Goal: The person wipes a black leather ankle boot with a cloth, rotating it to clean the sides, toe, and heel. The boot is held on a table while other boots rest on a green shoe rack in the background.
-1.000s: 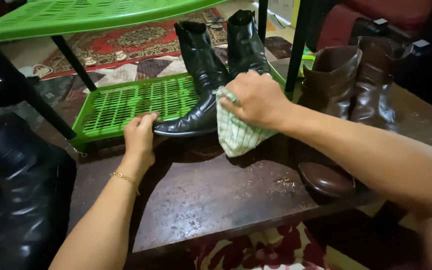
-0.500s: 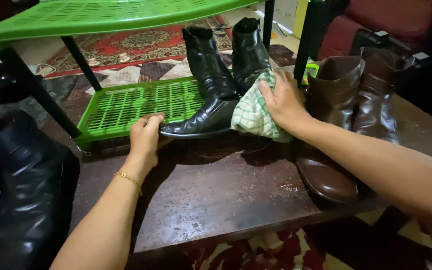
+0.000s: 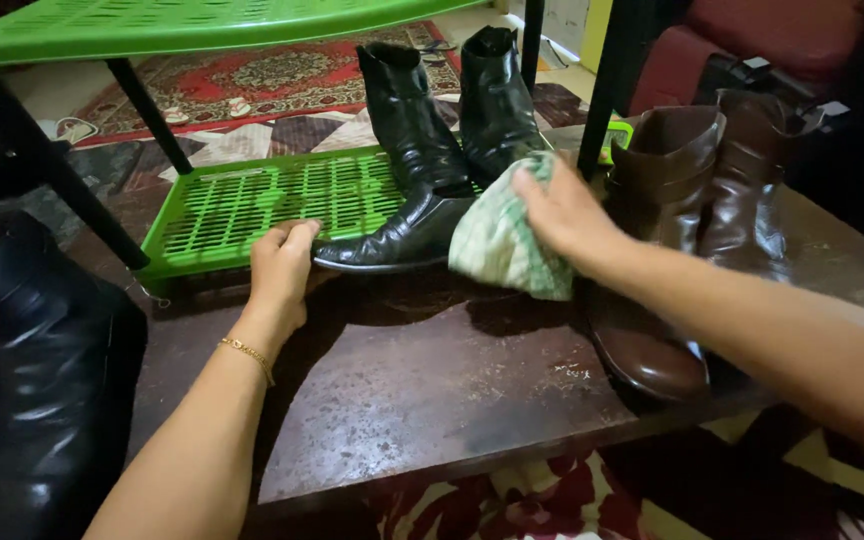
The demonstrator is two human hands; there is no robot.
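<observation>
Right hand (image 3: 564, 215) is bunched around the green checked cloth (image 3: 497, 248), fingers curled tight into it, pressing it against the near black boot (image 3: 407, 175). That boot stands on the low green rack shelf (image 3: 252, 205), its long axis running leftward, toe pointing at the left hand (image 3: 282, 265). The left hand rests fingers-down on the shelf's near edge, just beside the toe, gripping nothing. Brown boots (image 3: 697, 190) stand off right.

2 black boots (image 3: 422, 170), just beyond the right hand (image 3: 564, 215) on the green shelf (image 3: 242, 205). 2 brown boots (image 3: 697, 215), just right of that hand. 1 checked cloth (image 3: 497, 245) under it. 2 green shelf tiers. 1 gold bracelet (image 3: 247, 355) behind the left hand (image 3: 282, 270). 2 hands.
</observation>
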